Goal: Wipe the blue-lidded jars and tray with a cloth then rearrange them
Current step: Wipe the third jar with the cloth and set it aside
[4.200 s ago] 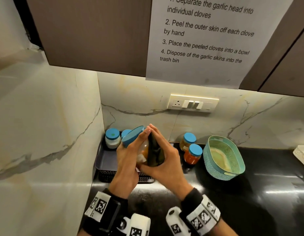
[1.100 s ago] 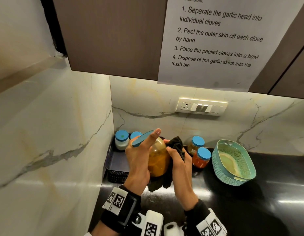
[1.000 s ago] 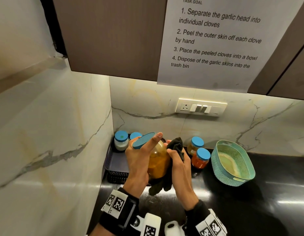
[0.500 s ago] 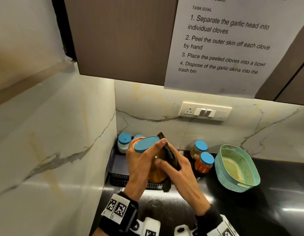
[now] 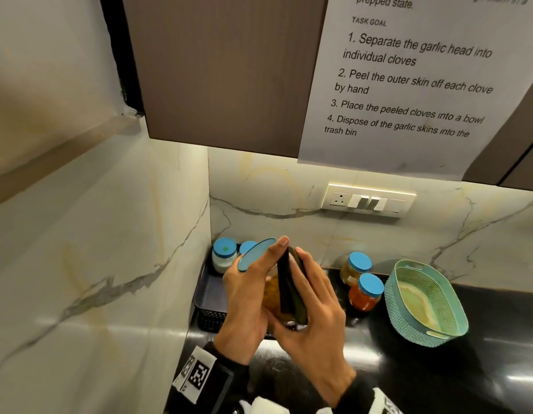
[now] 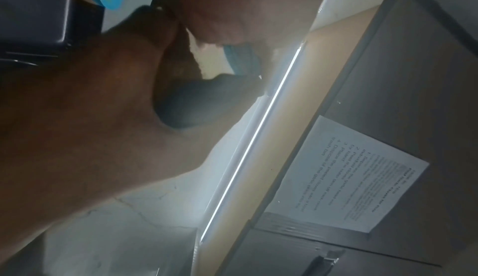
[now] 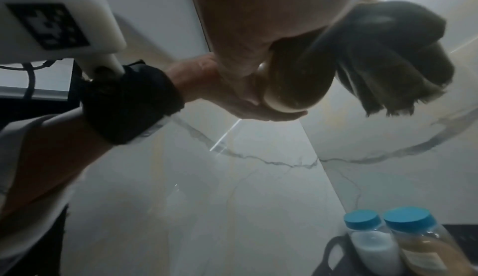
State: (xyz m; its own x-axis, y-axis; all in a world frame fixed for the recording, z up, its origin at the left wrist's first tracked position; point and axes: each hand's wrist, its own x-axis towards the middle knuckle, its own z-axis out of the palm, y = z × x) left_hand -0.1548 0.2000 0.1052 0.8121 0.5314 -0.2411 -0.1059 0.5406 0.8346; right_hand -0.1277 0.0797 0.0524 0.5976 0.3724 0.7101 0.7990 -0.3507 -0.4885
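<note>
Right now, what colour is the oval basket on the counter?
Teal, with a woven pattern; the oval basket shows best in the head view.

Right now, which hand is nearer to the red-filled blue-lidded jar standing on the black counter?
Right. The right hand, pressing the dark cloth against the held amber jar, lies just beside the red-filled jar. The left hand grips the amber jar's far side, nearer the tray.

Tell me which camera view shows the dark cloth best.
The right wrist view: the dark cloth hangs bunched, frayed edge visible. The head view shows a folded strip against the jar; the left wrist view shows only a blurred dark patch.
</note>
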